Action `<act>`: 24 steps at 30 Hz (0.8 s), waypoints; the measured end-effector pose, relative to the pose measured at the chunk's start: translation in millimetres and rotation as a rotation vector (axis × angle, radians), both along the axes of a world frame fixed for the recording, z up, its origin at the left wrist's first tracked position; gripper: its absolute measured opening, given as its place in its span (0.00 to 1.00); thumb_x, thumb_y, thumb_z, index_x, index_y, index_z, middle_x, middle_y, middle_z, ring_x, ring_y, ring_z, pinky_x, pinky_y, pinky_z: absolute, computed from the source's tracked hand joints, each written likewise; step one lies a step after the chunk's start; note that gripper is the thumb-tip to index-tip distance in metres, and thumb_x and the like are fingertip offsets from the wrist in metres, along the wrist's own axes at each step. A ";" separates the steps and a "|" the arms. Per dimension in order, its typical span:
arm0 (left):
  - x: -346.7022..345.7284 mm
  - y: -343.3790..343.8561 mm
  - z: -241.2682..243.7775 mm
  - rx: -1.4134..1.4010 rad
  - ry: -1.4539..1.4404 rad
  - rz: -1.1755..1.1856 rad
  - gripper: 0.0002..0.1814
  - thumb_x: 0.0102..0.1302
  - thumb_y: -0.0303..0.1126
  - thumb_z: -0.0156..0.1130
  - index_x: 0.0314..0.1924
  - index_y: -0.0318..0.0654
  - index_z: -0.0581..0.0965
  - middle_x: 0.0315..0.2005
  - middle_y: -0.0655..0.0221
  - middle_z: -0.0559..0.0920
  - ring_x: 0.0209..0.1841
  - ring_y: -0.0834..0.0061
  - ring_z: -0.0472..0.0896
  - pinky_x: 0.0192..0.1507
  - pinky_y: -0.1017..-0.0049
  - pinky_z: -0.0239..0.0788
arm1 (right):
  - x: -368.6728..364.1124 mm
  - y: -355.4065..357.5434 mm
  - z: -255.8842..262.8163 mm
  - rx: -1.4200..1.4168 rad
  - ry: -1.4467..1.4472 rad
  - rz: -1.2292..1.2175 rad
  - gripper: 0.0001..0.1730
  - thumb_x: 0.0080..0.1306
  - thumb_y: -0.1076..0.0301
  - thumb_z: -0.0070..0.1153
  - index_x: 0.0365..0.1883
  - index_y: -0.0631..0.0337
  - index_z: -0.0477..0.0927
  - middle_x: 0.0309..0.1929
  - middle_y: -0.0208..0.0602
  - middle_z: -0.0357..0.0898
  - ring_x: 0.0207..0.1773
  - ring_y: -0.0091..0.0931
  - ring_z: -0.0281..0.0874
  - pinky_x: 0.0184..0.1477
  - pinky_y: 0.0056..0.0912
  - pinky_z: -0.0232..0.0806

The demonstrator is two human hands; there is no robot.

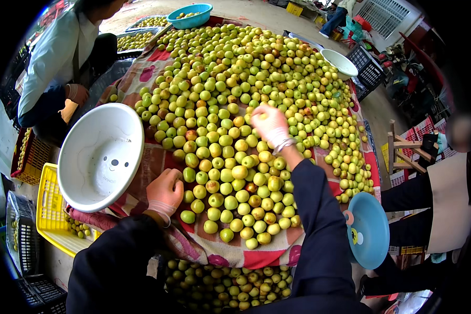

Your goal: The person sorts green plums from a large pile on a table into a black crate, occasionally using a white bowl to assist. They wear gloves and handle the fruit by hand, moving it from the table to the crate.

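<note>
Many green-yellow jujube-like fruits [239,172], some with brown patches, are spread over a patterned blanket [255,255]. My left hand [165,192], in a thin orange glove, rests curled at the left edge of the fruits; whether it holds one cannot be told. Over the middle of the heap is my right hand [271,123], gloved too and somewhat blurred, its fingers bent around a fruit that partly shows. An empty white plastic basin [102,157] with a printed face stands left of my left hand. To the right of my right forearm is a blue basin [368,231].
A yellow crate [49,196] with some fruits stands below the white basin. More fruits [235,286] lie under the blanket's near edge. One person [55,62] sits at the left, another [449,204] at the right. A turquoise basin [190,21] and a pale basin [339,62] edge the far side.
</note>
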State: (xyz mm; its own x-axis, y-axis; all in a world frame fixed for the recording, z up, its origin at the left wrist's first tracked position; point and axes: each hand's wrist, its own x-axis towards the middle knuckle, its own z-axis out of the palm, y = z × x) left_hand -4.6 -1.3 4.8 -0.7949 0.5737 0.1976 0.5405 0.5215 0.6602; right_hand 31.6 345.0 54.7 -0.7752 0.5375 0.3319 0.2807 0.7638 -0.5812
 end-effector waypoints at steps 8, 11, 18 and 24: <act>0.7 -4.9 0.2 -0.023 -0.018 -0.007 0.06 0.62 0.30 0.57 0.39 0.43 0.78 0.35 0.63 0.79 0.40 0.53 0.80 0.41 0.63 0.73 | 9.3 142.1 14.0 0.330 -0.686 -0.293 0.20 0.69 0.51 0.49 0.54 0.46 0.82 0.56 0.43 0.82 0.57 0.44 0.79 0.60 0.45 0.70; 2.9 -1.0 0.2 -0.010 -0.034 -0.026 0.06 0.63 0.29 0.56 0.39 0.43 0.78 0.35 0.62 0.79 0.40 0.52 0.80 0.41 0.62 0.72 | 2.7 172.9 5.4 0.345 -0.843 -0.156 0.24 0.70 0.49 0.47 0.54 0.56 0.80 0.55 0.45 0.82 0.58 0.44 0.79 0.60 0.48 0.70; 0.3 -1.1 -4.5 -0.025 0.051 0.006 0.03 0.63 0.30 0.56 0.36 0.44 0.77 0.34 0.64 0.79 0.39 0.53 0.80 0.39 0.62 0.72 | 26.5 104.6 29.8 -0.212 -0.879 0.036 0.23 0.66 0.50 0.59 0.52 0.56 0.80 0.28 0.31 0.78 0.27 0.24 0.75 0.32 0.34 0.73; 0.1 -0.9 -6.5 -0.008 0.065 0.020 0.04 0.63 0.30 0.56 0.37 0.44 0.77 0.35 0.64 0.80 0.39 0.54 0.80 0.39 0.62 0.72 | 70.6 61.4 25.0 -0.538 -0.323 0.067 0.19 0.66 0.64 0.62 0.55 0.52 0.80 0.34 0.32 0.82 0.27 0.20 0.80 0.25 0.25 0.72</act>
State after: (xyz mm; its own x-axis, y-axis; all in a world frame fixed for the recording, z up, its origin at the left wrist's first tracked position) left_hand -4.5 -2.2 -1.7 -0.7916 0.5600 0.2447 0.5719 0.5379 0.6193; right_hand 102.2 406.5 79.7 -0.8292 0.5107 -0.2273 0.4675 0.4106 -0.7828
